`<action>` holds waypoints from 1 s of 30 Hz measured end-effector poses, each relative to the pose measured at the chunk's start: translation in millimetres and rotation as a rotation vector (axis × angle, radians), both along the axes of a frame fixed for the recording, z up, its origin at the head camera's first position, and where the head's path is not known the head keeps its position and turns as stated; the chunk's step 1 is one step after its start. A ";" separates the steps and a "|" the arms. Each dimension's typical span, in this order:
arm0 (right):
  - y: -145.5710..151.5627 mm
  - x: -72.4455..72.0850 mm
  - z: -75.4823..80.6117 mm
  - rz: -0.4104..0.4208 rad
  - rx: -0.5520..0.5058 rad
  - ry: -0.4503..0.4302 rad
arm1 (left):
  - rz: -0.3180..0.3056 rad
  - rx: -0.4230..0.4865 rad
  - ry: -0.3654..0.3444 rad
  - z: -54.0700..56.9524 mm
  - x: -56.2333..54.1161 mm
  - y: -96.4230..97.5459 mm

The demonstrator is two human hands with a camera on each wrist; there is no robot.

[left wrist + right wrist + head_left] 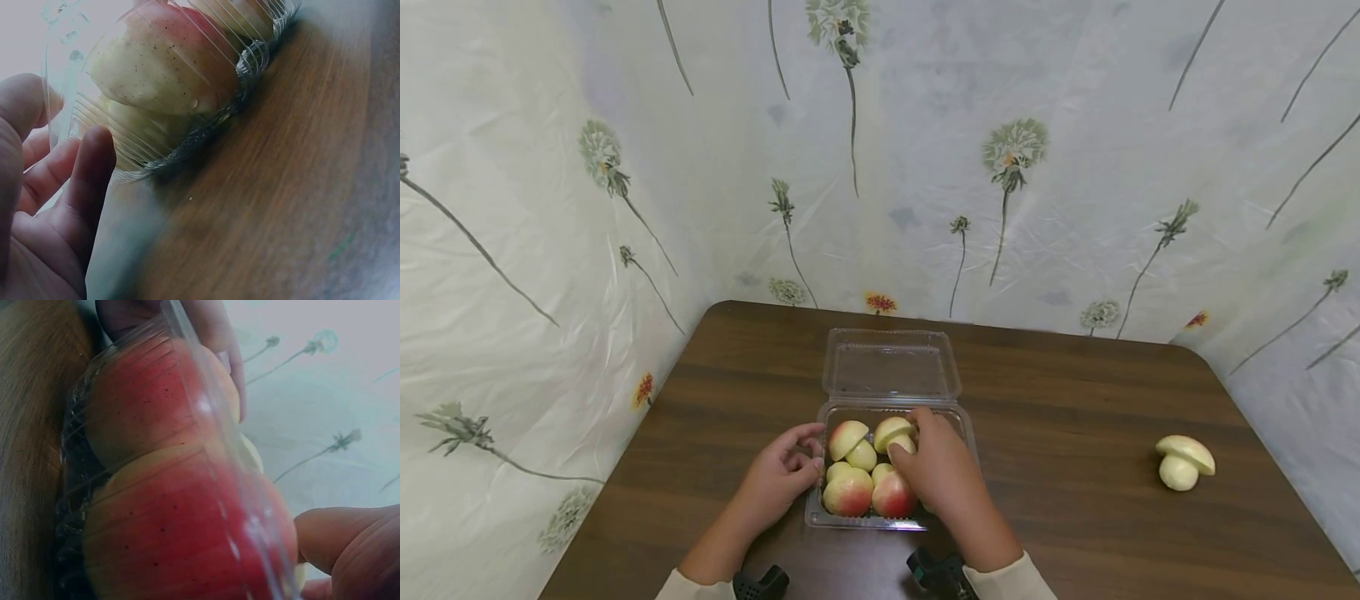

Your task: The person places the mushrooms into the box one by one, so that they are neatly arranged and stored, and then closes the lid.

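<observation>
A clear plastic clamshell box (850,523) holds several mushroom-shaped pieces with round pale stems. In front lie two red-and-yellow ones, a left piece (848,493) and a right piece (895,496); speckles show on their skin in the wrist views. Behind them sit a back-left piece (847,439) and a back-right piece (892,432). My right hand (942,467) reaches over the box's right side, thumb and fingers pinching the back-right piece. At the left rim, my left hand (778,475) holds the box edge between thumb and fingers, outside the wall.
The box's lid (891,367) is folded back toward the wall. Another mushroom-shaped piece (1183,462) lies far right on the dark wooden table (1060,417). A dandelion-patterned sheet (910,167) rises behind the table and at both sides.
</observation>
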State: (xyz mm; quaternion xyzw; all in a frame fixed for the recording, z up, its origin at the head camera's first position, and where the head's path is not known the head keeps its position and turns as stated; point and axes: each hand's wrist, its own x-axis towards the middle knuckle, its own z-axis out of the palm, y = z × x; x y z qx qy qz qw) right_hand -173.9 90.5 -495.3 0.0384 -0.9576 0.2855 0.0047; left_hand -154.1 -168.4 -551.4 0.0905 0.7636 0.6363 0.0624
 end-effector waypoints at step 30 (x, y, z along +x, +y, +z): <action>6.6 -1.6 1.3 0.017 -0.013 -0.034 | -0.007 -0.007 0.001 -1.1 -1.4 -0.6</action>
